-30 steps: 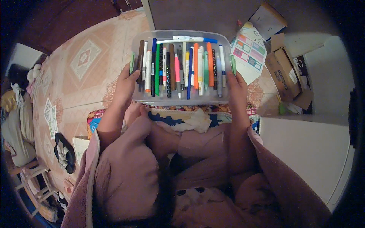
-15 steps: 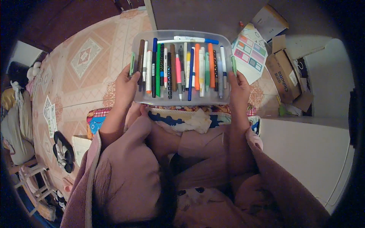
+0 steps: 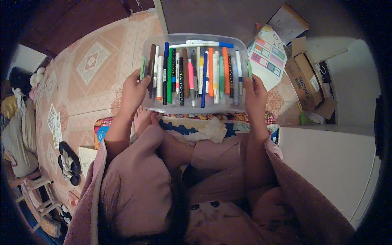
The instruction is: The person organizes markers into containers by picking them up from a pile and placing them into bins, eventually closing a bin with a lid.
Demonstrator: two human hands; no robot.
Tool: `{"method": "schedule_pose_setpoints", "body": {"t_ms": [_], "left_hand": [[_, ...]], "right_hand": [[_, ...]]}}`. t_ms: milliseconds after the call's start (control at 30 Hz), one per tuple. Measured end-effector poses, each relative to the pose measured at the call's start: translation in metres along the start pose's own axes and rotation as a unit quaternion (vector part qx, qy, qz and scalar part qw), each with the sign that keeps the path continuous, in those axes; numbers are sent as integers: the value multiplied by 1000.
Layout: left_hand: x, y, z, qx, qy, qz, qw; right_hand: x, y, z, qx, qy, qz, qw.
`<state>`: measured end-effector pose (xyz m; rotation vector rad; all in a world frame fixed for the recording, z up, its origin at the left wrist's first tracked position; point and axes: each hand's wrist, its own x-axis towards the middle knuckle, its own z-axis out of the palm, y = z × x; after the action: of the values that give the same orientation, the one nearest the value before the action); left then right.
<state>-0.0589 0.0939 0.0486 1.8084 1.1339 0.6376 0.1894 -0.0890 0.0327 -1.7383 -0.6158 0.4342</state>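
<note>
Between my two hands is a clear plastic box (image 3: 196, 109) with green clips at its short sides. My left hand (image 3: 136, 87) is closed on its left side, thumb over the rim, and my right hand (image 3: 256, 94) grips the right side the same way. In it several pens and markers lie side by side, among them a green marker (image 3: 170, 77), a pink-and-grey pen (image 3: 190, 73), a blue pen (image 3: 204, 81) and an orange marker (image 3: 226, 69). A white pen with a blue cap (image 3: 225, 44) lies crosswise along the far edge.
Below the box lie a patterned mat (image 3: 241, 117) and a crumpled pale cloth (image 3: 212, 130). Printed sheets (image 3: 267, 59) and an opened cardboard box (image 3: 304, 81) sit at the far right, beyond a white cabinet (image 3: 326, 159). On the tiled floor at left is a black slipper (image 3: 68, 163).
The box has shifted very slightly between the frames, with both hands keeping their grip. The pens lie in the same arrangement.
</note>
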Motion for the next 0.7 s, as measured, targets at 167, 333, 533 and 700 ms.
{"method": "schedule_pose_setpoints", "body": {"t_ms": [167, 333, 533, 700], "left_hand": [[0, -2, 1, -118, -26, -52, 991], [-5, -7, -7, -293, -17, -167, 941], [16, -22, -15, -373, -95, -163, 909], [20, -28, -28, -399, -161, -137, 893]], "right_hand": [[2, 5, 0, 46, -2, -14, 999], [2, 5, 2, 48, 6, -4, 999], [2, 10, -2, 50, 7, 19, 999], [3, 10, -4, 68, 11, 17, 998]]}}
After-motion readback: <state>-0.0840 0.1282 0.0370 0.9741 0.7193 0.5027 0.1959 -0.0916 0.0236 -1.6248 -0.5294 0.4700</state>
